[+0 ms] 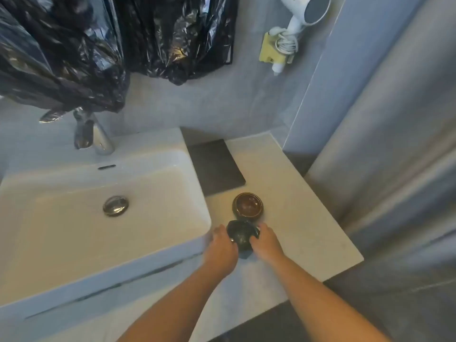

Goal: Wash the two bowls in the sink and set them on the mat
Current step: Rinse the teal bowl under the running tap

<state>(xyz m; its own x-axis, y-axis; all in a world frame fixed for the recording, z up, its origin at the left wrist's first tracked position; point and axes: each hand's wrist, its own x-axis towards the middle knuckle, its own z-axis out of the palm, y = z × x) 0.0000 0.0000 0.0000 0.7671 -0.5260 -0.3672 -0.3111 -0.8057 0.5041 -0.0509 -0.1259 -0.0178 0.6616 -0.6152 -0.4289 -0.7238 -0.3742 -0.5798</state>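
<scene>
A pale, lightly speckled stone countertop (296, 218) runs along the right of a white rectangular ceramic basin (158, 169), which is seated on the same surface. A dark grey rectangular mat (214, 166) lies flat at the back of the counter, just beside the basin's right edge. A small round brown glazed bowl (247, 205) stands upright on the bare stone, near the mat's front edge but apart from it. A chrome tap (95, 134) rises from the basin's rear ledge.
</scene>
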